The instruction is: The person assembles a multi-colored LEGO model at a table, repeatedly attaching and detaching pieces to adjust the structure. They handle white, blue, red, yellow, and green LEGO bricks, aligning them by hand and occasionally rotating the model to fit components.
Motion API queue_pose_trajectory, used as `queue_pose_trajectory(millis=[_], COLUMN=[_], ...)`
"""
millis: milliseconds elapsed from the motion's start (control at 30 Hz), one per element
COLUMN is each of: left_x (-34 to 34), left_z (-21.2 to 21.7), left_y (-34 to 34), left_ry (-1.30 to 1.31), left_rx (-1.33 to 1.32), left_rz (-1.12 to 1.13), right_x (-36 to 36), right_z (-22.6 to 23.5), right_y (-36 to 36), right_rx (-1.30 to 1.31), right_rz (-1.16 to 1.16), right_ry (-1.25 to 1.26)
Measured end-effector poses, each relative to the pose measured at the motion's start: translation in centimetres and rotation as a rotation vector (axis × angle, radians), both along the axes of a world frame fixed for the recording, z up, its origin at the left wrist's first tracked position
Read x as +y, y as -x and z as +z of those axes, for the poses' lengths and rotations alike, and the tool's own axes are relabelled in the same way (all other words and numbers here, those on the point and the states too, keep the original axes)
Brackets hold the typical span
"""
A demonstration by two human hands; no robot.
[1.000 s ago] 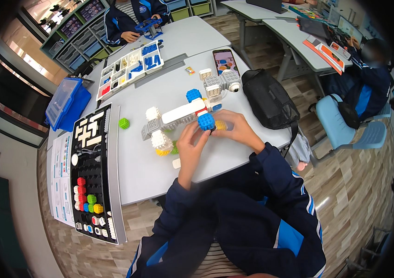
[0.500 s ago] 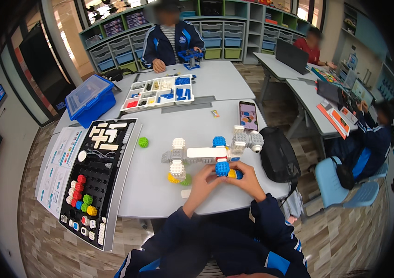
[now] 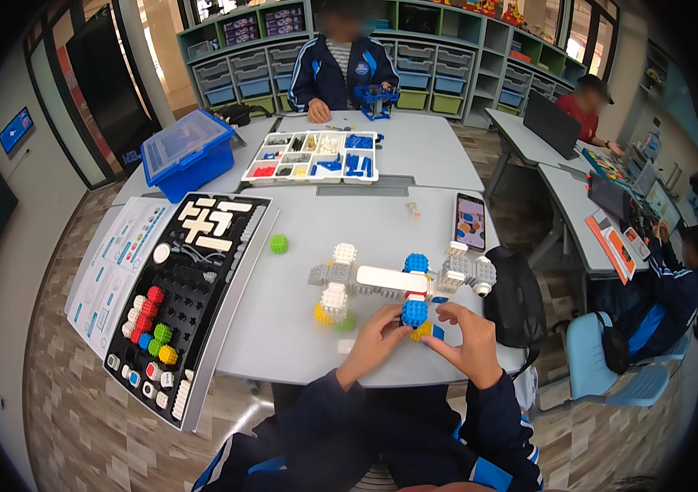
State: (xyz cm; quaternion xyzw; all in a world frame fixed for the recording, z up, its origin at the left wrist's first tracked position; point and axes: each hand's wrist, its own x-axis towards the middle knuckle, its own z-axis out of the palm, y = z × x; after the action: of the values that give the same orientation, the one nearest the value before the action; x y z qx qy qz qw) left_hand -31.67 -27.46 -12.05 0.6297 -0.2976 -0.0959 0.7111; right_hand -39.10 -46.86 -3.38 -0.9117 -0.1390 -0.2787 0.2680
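A model of studded building blocks lies across the table in front of me, with a long white block (image 3: 390,281) along its middle. On its near side are a blue studded block (image 3: 415,312) and, just below it, a yellow piece (image 3: 422,331) with blue beside it. My left hand (image 3: 375,338) closes its fingertips on the near blue block from the left. To the right, my right hand (image 3: 474,343) is open, thumb and forefinger spread around the yellow piece's right side. White blocks (image 3: 334,300) form the model's left end; grey blocks (image 3: 457,271) form its right end.
A black parts tray (image 3: 189,303) and instruction sheets (image 3: 123,262) lie at left. Beyond stand a blue bin (image 3: 189,156) and white sorting tray (image 3: 308,174). A phone (image 3: 469,221) and black bag (image 3: 517,299) are at right; a green block (image 3: 279,243) lies alone. Another person sits opposite.
My right thumb and forefinger have spread apart, away from the yellow and blue pieces. My left hand stays at the near blue block. The whole view has shifted, moving the scene rightward.
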Motion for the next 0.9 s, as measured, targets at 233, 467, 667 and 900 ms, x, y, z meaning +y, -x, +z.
queue_pose_trajectory(millis=[233, 467, 667, 900], left_x=[-0.5, -0.1, 0.1, -0.6], left_z=[-0.9, -1.5, -0.9, -0.9], left_y=[-0.3, -0.9, 0.0, 2.1], left_ry=[0.158, 0.233, 0.258, 0.434], left_rx=[0.222, 0.175, 0.297, 0.381], left_rz=[-0.012, -0.090, -0.018, 0.240], right_x=[1.2, 1.5, 2.4, 3.9], right_z=[0.7, 0.5, -0.6, -1.3], right_y=[-2.0, -2.5, -3.3, -4.0], right_rx=[0.077, 0.254, 0.197, 0.161], right_rz=[0.123, 0.143, 0.203, 0.212], right_ry=[0.068, -0.101, -0.253, -0.307])
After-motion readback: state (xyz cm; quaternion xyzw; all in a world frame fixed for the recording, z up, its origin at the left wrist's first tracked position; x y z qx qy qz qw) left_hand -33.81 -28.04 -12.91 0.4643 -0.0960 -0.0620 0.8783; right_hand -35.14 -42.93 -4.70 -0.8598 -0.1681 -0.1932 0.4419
